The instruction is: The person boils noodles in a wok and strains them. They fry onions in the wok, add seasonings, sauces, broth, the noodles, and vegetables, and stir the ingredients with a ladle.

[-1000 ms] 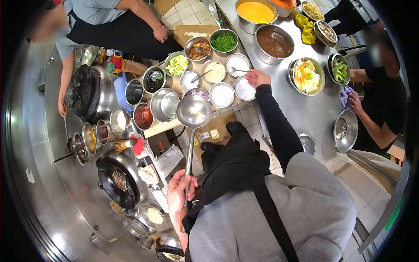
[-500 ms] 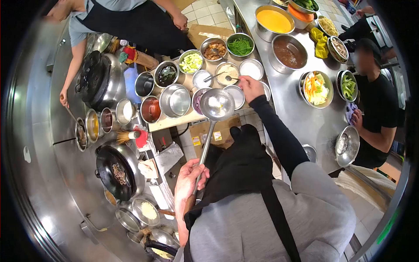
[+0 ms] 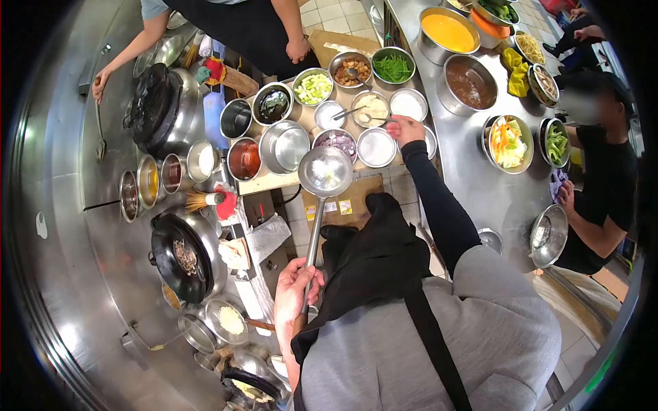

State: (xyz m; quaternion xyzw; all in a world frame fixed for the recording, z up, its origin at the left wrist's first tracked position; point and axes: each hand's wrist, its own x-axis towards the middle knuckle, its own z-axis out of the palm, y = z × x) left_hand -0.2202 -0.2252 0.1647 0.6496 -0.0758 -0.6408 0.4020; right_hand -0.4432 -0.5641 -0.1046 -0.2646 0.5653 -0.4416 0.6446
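My left hand (image 3: 299,285) is closed around the handle of a metal ladle (image 3: 325,171), whose round bowl, with a little whitish matter in it, hangs level near the counter's front edge. My right hand (image 3: 407,129) pinches the handle of a small spoon (image 3: 377,119). Its tip rests in a bowl of pale yellowish paste (image 3: 372,104). A second spoon (image 3: 348,112) leans across that bowl's left side. Close by are a bowl of white powder or grains (image 3: 377,146), chopped purple onion (image 3: 338,142) and another white-filled bowl (image 3: 408,104).
A black wok (image 3: 184,257) with shredded food sits on the left range. Several sauce pots (image 3: 149,181) line its edge. A co-worker's hand (image 3: 100,85) holds a spatula at upper left. On the right steel table stand a pot of orange liquid (image 3: 449,31) and a vegetable bowl (image 3: 508,144); another person stands beyond.
My right hand has moved slightly up and right, and its spoon now lies in the paste. The ladle has shifted a little left. The co-worker's spatula has left the small pot.
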